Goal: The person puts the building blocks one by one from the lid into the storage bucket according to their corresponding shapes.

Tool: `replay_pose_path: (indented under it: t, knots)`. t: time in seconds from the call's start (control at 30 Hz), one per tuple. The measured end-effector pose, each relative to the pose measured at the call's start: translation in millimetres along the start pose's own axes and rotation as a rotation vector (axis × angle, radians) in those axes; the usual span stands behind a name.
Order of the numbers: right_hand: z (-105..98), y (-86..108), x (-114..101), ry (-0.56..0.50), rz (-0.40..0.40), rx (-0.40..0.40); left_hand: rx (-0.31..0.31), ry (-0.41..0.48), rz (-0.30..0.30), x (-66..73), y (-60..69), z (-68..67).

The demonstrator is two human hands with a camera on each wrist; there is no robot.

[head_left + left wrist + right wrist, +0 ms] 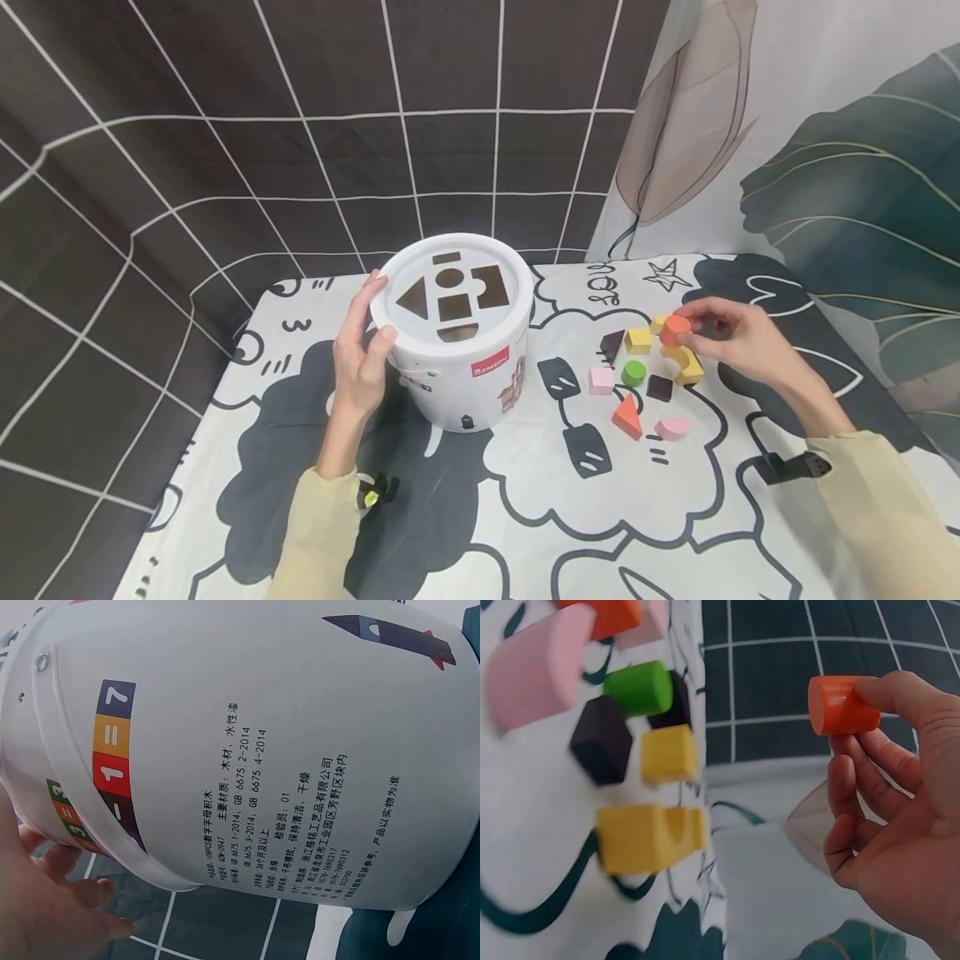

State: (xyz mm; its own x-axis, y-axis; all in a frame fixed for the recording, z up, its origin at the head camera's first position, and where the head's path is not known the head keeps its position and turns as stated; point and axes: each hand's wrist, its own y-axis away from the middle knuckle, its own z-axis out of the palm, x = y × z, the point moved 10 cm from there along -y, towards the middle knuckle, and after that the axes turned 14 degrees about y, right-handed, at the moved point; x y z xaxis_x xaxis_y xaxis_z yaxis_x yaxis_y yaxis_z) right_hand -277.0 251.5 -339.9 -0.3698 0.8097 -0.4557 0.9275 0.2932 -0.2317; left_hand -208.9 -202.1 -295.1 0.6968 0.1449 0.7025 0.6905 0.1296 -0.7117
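- Orange cylinder block: pinched between the right hand's thumb and fingers, raised near the yellow arch block.
- Green cylinder block: on the patterned cloth.
- Left hand: fingers loosely spread against the white bucket's rim.

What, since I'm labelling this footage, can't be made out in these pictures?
Inside of the white bucket: head view, mostly covered by the lid.
Rear yellow block: head view, partly hidden by the orange cylinder.
Orange triangle: right wrist view, cut off by the top edge.
Pink half-round block: right wrist view, surface detail lost to blur.
Left grip: left wrist view, cut off by the left edge.
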Motion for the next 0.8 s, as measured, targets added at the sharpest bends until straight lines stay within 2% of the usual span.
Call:
replay_pose_path:
  t: [0.4, 0.5, 0.8]
  knots:
    - [-5, -40.3, -41, -0.033, -0.043, -0.037, -0.003, 0.011, 0.009, 1.5, 0.1, 0.9]
    - [-7, -46.6, -49, -0.032, -0.038, -0.037, -0.005, 0.016, 0.010, 0.9, 0.2, 1.4]
    - [-9, -60.5, -70, -0.085, -0.113, -0.032, -0.010, 0.012, 0.005, 1.2, -0.5, 1.1]
